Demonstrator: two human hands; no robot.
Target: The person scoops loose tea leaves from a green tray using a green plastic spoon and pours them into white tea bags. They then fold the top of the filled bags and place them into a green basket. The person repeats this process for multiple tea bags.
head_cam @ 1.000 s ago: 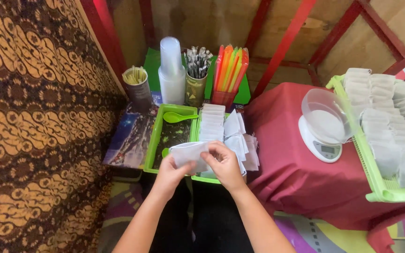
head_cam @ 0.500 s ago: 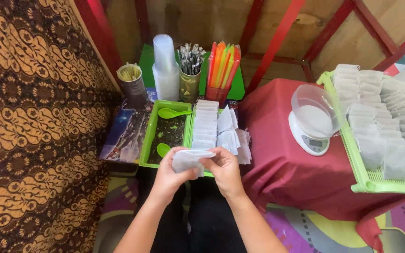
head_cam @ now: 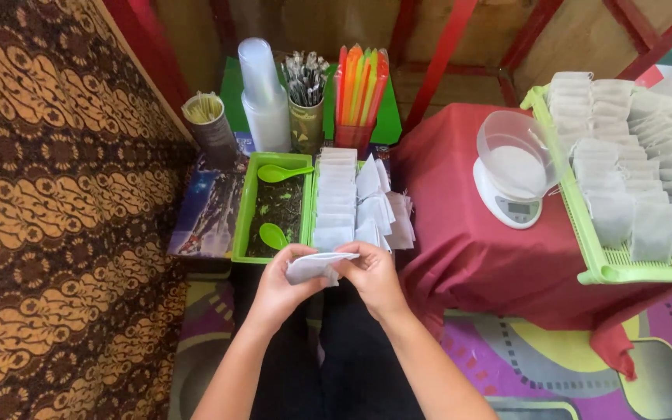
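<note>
Currently, both hands meet over the person's lap, low in the head view, and share one small white paper pouch (head_cam: 319, 267). The left hand (head_cam: 283, 281) pinches the pouch's left end between thumb and fingers; the right hand (head_cam: 372, 274) is closed on its right end, fingers curled over the top edge. The pouch lies roughly level between them, its mouth slightly parted.

Just beyond the hands sits a green tray (head_cam: 244, 210) holding dark loose material and two green spoons (head_cam: 281, 173), one at the far end, one at the near end. Beside it, to the right, a row of empty white pouches (head_cam: 334, 194) stands packed in file, with further loose pouches leaning against it.

Behind the trays stand a stack of clear plastic cups (head_cam: 262, 97), a tin of wrapped sticks (head_cam: 305, 105) and a holder of coloured straws (head_cam: 361, 89).

To the right, a table draped in a red cloth (head_cam: 468, 249) carries a white kitchen scale (head_cam: 507, 206) with a clear bowl (head_cam: 511, 152) on top, and a green basket tray (head_cam: 585, 241) lined with rows of white pouches.
</note>
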